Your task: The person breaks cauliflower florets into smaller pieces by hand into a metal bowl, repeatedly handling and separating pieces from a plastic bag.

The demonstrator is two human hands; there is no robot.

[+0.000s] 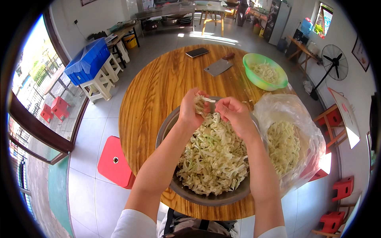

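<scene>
My left hand (192,110) is curled around a small bunch of cauliflower pieces (200,104), with a pale stem (209,100) sticking out towards the right hand. Just right of that stem, my right hand (233,114) has its fingers bent together; whether a piece is between the fingertips is hard to see. Both hands are above the far part of a wide metal basin (205,202), heaped with small cauliflower florets (214,160). Beside the basin on the right, a clear plastic bag (309,139) lies open, with more cauliflower pieces (282,145) in it.
A cleaver (218,67) and a phone (197,52) lie on the round wooden table (143,98). Near its far right edge stands a green bowl (253,76) of cauliflower pieces. A red stool (114,160) is at the left; a pedestal fan (335,62) stands right. Another person (242,13) is far back.
</scene>
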